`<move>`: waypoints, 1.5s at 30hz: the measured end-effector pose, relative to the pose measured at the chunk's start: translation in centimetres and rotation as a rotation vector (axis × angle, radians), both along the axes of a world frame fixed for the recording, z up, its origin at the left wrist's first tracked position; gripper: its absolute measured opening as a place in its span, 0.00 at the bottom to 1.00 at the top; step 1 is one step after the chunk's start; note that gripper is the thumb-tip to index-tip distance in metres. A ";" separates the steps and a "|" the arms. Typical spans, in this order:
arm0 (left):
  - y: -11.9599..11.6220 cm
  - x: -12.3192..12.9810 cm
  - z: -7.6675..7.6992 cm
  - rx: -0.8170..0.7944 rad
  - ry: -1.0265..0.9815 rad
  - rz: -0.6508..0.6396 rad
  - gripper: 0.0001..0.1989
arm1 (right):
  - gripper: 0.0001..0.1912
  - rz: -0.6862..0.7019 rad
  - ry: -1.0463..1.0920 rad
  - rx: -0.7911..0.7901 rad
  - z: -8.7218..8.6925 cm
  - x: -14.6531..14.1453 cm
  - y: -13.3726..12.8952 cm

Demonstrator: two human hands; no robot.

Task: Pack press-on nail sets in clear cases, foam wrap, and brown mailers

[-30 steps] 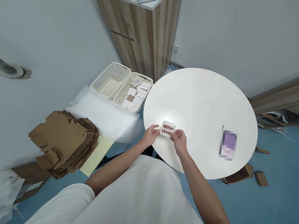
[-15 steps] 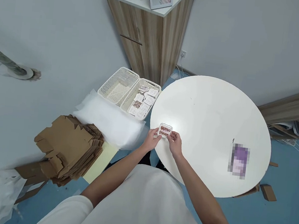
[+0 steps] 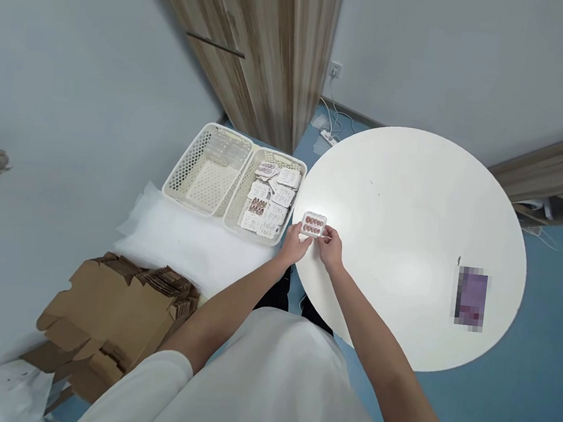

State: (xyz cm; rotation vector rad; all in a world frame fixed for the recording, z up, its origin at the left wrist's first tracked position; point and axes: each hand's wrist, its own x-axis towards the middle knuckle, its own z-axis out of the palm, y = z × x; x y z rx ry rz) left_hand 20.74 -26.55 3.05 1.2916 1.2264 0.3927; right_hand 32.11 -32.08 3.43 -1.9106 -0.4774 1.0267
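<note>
Between my two hands is a small clear plastic case [image 3: 313, 224] with two rows of reddish-brown press-on nails in it. My left hand [image 3: 295, 244] grips its left side, thumb along the near edge. On the right side, my right hand [image 3: 330, 248] pinches the near corner. The case is held over the left edge of the round white table [image 3: 413, 205]. Left of it, a white basket [image 3: 228, 222] contains several white printed cards [image 3: 283, 196] and a card of brown nails [image 3: 258, 207].
A second white basket [image 3: 172, 183] holds clear plastic cases [image 3: 228, 146]. White foam sheeting [image 3: 182, 247] and a stack of flattened cardboard boxes [image 3: 111, 300] lie at the left. A pixelated purple item [image 3: 472, 298] rests on the table's right. Behind stands a wooden cabinet [image 3: 263, 48].
The camera view has tilted down and shifted, so the cabinet top has left the picture. Both hands still hold the nail case, now slightly higher in the picture.
</note>
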 end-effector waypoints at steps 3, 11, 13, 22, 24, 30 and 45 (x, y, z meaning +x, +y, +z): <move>0.0 -0.2 -0.4 0.029 0.012 -0.057 0.30 | 0.24 0.006 -0.062 -0.023 -0.3 0.0 0.5; -0.3 0.0 -0.8 0.058 0.023 -0.072 0.33 | 0.26 0.046 -0.176 -0.064 -0.9 0.3 0.9; -0.3 0.0 -0.7 0.052 0.016 -0.055 0.33 | 0.28 0.061 -0.181 -0.061 -1.0 0.4 0.9; -2.5 -1.8 1.7 0.246 0.014 -0.115 0.31 | 0.28 0.161 -0.176 0.031 0.3 0.5 -1.8; -3.9 -2.9 2.6 0.303 0.027 -0.143 0.27 | 0.27 0.203 -0.194 0.050 1.0 0.5 -3.1; -9.5 -9.4 3.2 0.316 0.187 -0.054 0.16 | 0.21 0.434 -0.282 0.170 2.4 -1.9 -5.7; -8.9 -20.0 -0.1 0.197 0.449 0.095 0.23 | 0.21 1.323 -0.570 0.008 -0.4 -14.9 -1.0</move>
